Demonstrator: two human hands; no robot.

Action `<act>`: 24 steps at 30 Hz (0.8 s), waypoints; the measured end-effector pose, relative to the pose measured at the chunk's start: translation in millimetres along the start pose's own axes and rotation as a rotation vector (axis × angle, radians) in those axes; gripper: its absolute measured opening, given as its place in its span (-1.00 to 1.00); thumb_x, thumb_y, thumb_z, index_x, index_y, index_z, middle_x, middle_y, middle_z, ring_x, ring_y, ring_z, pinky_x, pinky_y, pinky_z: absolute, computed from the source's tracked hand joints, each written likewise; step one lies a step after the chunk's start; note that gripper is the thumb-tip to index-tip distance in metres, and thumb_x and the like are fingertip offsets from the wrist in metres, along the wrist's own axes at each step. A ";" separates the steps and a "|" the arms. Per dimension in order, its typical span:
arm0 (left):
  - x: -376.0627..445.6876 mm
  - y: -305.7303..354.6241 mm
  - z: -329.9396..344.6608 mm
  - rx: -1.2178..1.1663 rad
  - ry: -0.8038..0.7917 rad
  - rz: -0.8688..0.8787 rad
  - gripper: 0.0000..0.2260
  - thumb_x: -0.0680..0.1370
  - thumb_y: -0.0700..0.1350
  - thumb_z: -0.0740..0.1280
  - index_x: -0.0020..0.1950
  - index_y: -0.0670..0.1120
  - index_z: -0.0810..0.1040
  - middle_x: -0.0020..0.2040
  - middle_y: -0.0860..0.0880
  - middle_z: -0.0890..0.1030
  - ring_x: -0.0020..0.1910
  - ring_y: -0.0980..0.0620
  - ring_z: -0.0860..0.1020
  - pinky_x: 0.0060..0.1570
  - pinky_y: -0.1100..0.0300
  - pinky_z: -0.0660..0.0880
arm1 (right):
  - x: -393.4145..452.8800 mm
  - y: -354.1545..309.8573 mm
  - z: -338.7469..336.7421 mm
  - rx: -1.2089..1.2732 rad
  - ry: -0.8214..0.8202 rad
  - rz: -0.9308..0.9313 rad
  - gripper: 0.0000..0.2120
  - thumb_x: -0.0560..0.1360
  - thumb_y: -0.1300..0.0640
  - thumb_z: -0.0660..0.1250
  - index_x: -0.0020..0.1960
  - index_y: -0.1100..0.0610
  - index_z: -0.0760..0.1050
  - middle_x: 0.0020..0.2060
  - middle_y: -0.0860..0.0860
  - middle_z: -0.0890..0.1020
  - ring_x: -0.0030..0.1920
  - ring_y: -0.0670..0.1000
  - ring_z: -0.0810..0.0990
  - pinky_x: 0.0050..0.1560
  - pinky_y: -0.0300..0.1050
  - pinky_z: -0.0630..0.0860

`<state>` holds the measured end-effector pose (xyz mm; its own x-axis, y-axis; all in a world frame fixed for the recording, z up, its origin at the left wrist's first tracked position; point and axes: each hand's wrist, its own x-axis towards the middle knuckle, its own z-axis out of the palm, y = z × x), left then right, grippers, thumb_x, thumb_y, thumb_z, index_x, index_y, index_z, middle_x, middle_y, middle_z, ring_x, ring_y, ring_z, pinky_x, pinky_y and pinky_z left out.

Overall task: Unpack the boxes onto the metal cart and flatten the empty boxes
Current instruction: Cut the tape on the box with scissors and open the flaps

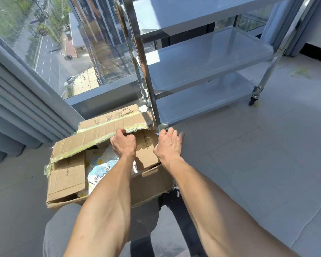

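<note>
A brown cardboard box (67,175) sits on the floor by the window, its flaps partly open and edged with yellowish tape. Inside, a white pack with pale blue flower prints (100,168) shows between the flaps. My left hand (123,143) grips the edge of the long far flap (93,138). My right hand (169,143) rests at the box's right end, fingers curled over a flap edge next to the cart's front leg. The metal cart (202,62) stands just behind the box, with three bare shelves.
A floor-to-ceiling window (54,52) looks down on a street at the left, with grey pleated curtains (17,112) beside it. Pale floor tiles (248,145) spread to the right. My knees and a dark stool are below the box.
</note>
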<state>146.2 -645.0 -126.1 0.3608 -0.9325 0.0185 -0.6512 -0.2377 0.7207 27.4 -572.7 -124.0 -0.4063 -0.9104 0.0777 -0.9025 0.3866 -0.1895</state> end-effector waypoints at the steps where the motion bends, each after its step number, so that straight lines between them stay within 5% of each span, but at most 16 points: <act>1: 3.5 2.2 -1.7 0.000 0.009 0.003 -0.65 0.44 -0.26 0.24 0.19 -0.04 0.55 0.09 -0.20 0.58 0.09 -0.15 0.48 -0.01 0.14 0.31 | 0.4 3.8 1.1 0.056 0.032 0.050 -0.72 0.45 0.04 0.28 0.13 0.08 0.45 0.04 0.08 0.50 0.06 0.09 0.47 0.13 0.08 0.27; 5: 16.0 12.3 -9.7 0.024 0.058 0.042 -0.60 0.44 -0.29 0.22 0.25 -0.05 0.50 0.09 -0.24 0.57 0.00 -0.13 0.45 -0.04 0.16 0.26 | 6.6 15.5 5.3 0.371 0.284 0.417 -0.72 0.36 0.06 0.30 0.06 0.07 0.48 -0.01 0.09 0.50 0.05 0.13 0.46 0.06 0.07 0.23; 8: 29.3 26.6 -13.4 0.027 0.095 0.062 -0.52 0.44 -0.30 0.21 0.36 -0.05 0.41 0.12 -0.25 0.56 0.10 -0.19 0.49 -0.02 0.13 0.27 | 18.5 29.4 -4.1 0.533 0.256 0.691 -0.73 0.44 0.02 0.27 0.09 0.12 0.44 0.07 0.13 0.48 0.11 0.16 0.44 0.11 0.07 0.23; 12: 47.6 37.5 -8.9 0.041 0.122 0.113 -0.51 0.39 -0.31 0.23 0.33 -0.12 0.38 0.17 -0.24 0.55 0.26 -0.21 0.41 0.22 0.01 0.34 | 24.6 31.6 3.0 0.498 0.240 0.525 -0.77 0.46 0.12 0.29 0.12 0.10 0.47 0.06 0.10 0.50 0.08 0.13 0.47 0.11 0.04 0.24; 15: 84.1 41.6 -2.7 0.109 0.047 0.171 -0.53 0.40 -0.23 0.27 0.33 -0.16 0.43 0.39 -0.18 0.38 0.43 -0.17 0.26 0.39 -0.07 0.26 | 30.6 20.9 9.6 0.467 0.211 0.422 -0.76 0.46 0.15 0.31 0.13 0.11 0.50 0.04 0.11 0.52 0.10 0.14 0.48 0.13 0.05 0.26; 20: 166.5 47.8 -28.3 0.143 -0.096 0.006 -0.58 0.51 -0.16 0.19 0.36 -0.12 0.49 0.44 -0.19 0.30 0.40 -0.19 0.33 0.43 -0.04 0.24 | 48.7 -11.5 24.9 0.391 0.146 0.134 -0.73 0.44 0.08 0.39 0.11 0.09 0.49 -0.03 0.08 0.51 0.02 0.12 0.51 0.12 0.04 0.36; 24: 177.5 8.9 -22.6 0.345 -0.153 0.238 -0.40 0.49 -0.21 0.23 0.55 -0.09 0.25 0.58 -0.11 0.16 0.53 -0.16 0.16 0.46 -0.10 0.17 | 64.1 -37.8 37.3 0.423 -0.079 0.167 -0.61 0.60 -0.02 0.22 0.27 0.22 0.52 0.26 0.14 0.47 0.32 0.14 0.43 0.46 0.10 0.15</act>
<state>219.5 -806.4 -100.7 0.0877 -0.9956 0.0344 -0.8981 -0.0641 0.4351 40.8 -651.1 -148.4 -0.5143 -0.8556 -0.0592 -0.6815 0.4496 -0.5775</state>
